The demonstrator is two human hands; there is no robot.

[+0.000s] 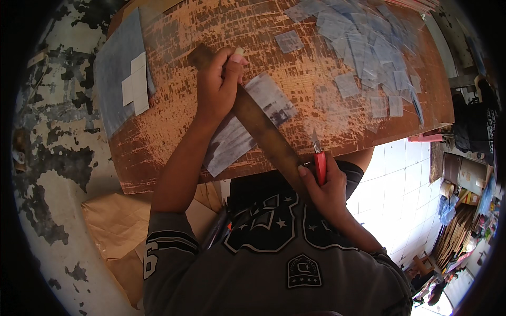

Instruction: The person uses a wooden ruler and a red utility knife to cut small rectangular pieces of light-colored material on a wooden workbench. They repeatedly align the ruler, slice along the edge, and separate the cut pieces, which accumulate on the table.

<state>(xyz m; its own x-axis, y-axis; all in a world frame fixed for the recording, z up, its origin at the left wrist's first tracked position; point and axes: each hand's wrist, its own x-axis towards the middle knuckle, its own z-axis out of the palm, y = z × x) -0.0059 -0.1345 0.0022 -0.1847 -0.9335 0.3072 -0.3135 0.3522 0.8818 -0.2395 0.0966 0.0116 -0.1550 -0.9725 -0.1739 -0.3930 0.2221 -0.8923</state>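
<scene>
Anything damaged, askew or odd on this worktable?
The wooden tabletop is heavily scored with cut marks. Cut clear pieces lie in a loose heap at its far right. The left hand presses a long ruler diagonally over a sheet; the right hand grips a red knife.

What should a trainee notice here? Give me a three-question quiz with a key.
1. True or false: the left hand presses on the ruler.
2. What does the right hand hold? A) scissors B) red knife C) pen
3. Where is the heap of cut clear pieces on the board: far right or near left?

Key: 1 true. 2 B, the red knife, blade up by the ruler's near end. 3 far right.
</scene>
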